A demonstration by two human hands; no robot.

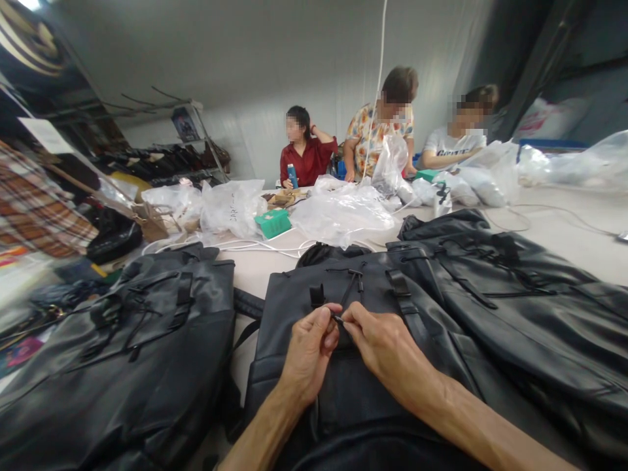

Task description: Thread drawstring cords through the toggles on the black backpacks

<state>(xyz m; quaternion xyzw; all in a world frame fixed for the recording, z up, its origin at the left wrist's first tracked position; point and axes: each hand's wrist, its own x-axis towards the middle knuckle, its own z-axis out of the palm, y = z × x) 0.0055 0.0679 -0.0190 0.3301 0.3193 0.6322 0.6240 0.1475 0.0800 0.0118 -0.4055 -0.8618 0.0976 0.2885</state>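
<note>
A black backpack (289, 294) lies in front of me on the table, with a drawstring cord (349, 288) and buckled straps on its upper part. Over its middle, my left hand (314, 340) pinches a small black cord end (337, 318) between thumb and fingers. My right hand (375, 333) grips the same dark piece from the other side, fingertips almost touching those of the left. The fingers cover most of it, so its exact shape is hidden. More black backpacks lie on either side, one at the left (161, 353) and one at the right (520, 307).
Clear plastic bags (348, 216) and a green box (273, 224) lie across the pale table (260, 268). White cables run behind the backpacks. Three people sit or stand at the far side, one holding a blue bottle (292, 175). A plaid sleeve (39, 203) shows at far left.
</note>
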